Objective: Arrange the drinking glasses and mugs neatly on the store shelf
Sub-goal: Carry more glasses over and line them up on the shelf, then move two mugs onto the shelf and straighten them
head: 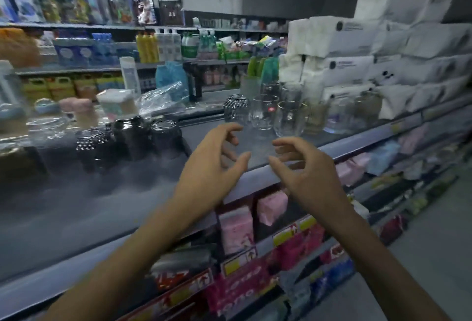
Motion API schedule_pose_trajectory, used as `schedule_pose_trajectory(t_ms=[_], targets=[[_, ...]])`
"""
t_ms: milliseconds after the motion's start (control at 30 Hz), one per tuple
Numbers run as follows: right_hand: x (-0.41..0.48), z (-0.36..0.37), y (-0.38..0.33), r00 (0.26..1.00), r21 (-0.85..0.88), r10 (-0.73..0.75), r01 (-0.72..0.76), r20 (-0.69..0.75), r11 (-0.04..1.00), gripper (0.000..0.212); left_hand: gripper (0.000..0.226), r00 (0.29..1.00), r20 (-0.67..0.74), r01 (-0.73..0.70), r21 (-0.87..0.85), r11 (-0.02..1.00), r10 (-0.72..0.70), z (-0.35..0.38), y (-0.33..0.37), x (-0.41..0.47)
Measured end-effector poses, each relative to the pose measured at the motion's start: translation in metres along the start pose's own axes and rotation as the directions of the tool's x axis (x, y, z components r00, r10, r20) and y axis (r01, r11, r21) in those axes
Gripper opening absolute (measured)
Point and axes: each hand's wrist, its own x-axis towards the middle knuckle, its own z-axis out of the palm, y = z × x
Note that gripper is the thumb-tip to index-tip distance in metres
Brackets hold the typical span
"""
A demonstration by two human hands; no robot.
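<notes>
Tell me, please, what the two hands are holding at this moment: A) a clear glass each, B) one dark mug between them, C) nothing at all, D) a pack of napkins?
C: the left hand and the right hand hover with fingers curled and empty above the shelf, short of the clear glasses.

Both hands hover empty over the front edge of the grey top shelf (255, 139) at mid-frame, fingers curled and spread. The left hand (217, 157) and right hand (304, 170) sit near each other, apart. Just above them stands a cluster of clear glasses (275, 113). Dark glasses (132, 136) stand at centre left, blurred. White tissue packs (383, 52) are stacked at upper right. Pink packets (237, 228) fill the lower shelves.
</notes>
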Motion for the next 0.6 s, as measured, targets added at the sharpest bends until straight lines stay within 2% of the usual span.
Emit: schedule_pose_trajectory(t_ms=[167,300,467,600], targets=[[0.048,-0.011,0.05,0.994,-0.165,0.011,-0.029,-0.112,0.986,0.037,0.056,0.997,0.079,-0.014,0.312,0.95,-0.011,0.041,-0.033,0.072],[0.082,-0.007,0.073,0.977,-0.267,0.048,-0.104,-0.207,0.958,0.067,0.072,0.997,0.003,0.063,0.487,0.871,-0.074,0.054,-0.059,0.125],[0.12,0.011,0.081,0.953,-0.383,0.103,-0.211,-0.284,0.899,0.101,0.087,0.982,-0.074,0.186,0.523,0.832,-0.173,0.067,-0.08,0.176],[0.137,0.025,0.093,0.934,-0.427,0.112,-0.259,-0.339,0.867,0.106,0.097,0.947,-0.051,0.306,0.445,0.842,-0.317,0.08,-0.095,0.205]])
